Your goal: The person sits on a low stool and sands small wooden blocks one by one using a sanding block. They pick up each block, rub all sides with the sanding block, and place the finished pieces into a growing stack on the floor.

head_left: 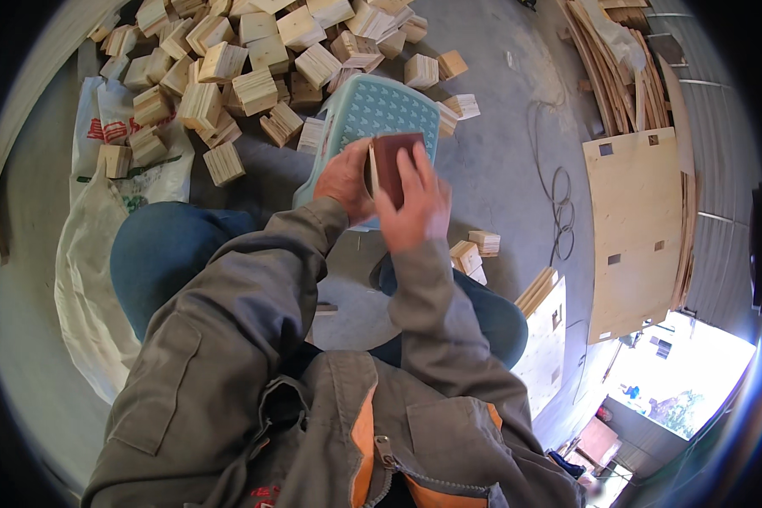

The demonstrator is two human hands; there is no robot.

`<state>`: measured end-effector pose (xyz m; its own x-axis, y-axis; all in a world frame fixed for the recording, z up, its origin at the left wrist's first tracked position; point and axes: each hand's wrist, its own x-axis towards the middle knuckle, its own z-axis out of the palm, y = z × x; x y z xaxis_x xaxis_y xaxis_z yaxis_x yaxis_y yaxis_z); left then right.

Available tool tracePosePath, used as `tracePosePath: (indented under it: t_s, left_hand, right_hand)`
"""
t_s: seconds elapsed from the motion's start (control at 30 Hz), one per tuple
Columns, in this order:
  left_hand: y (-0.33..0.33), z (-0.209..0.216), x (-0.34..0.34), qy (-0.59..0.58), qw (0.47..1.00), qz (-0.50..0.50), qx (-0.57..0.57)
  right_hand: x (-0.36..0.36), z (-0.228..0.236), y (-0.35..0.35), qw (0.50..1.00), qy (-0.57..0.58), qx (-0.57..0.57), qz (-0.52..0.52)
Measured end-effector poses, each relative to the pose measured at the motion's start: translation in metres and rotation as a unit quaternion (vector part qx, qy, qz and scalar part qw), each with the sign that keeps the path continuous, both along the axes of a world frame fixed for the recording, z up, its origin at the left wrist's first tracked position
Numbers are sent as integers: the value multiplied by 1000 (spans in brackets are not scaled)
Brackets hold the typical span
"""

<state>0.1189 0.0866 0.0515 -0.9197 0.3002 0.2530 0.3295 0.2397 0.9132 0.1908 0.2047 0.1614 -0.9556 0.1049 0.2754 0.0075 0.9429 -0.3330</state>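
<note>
Over a light-blue plastic stool (398, 103) with a textured top, I hold a block with a reddish-brown face (388, 154) and a pale side edge. Its left side rests in my left hand (345, 179), whose fingers are partly hidden behind it. My right hand (416, 201) grips it from the right, with fingers laid across the brown face and the thumb at the near edge. The right hand is slightly blurred. Whether the brown face is a coating or a separate sheet, I cannot tell.
A heap of plywood blocks (267, 52) covers the floor beyond the stool. More small blocks (466, 252) lie by my right knee. On the left is a white plastic sack (85, 279). Wood sheets (635, 229) lean at the right, near a looped cable (560, 199).
</note>
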Motion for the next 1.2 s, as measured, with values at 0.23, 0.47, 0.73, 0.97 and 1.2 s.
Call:
tracePosePath:
  t_s: [0.23, 0.47, 0.73, 0.97, 1.2]
  left_hand:
    - [-6, 19, 3, -25, 999, -19, -25]
    - [-3, 10, 2, 6, 999, -6, -37]
    - [-2, 16, 2, 2, 999, -6, -33]
    - [-4, 8, 3, -1, 999, -1, -41]
    - [-2, 19, 4, -6, 999, 0, -39]
  right_hand:
    - [-103, 7, 12, 990, -106, 15, -87]
    - [-27, -9, 19, 999, 0, 19, -30]
    - [73, -6, 7, 999, 39, -3, -7]
    - [14, -7, 20, 999, 27, 22, -33]
    - [-87, -5, 44, 993, -56, 35, -101]
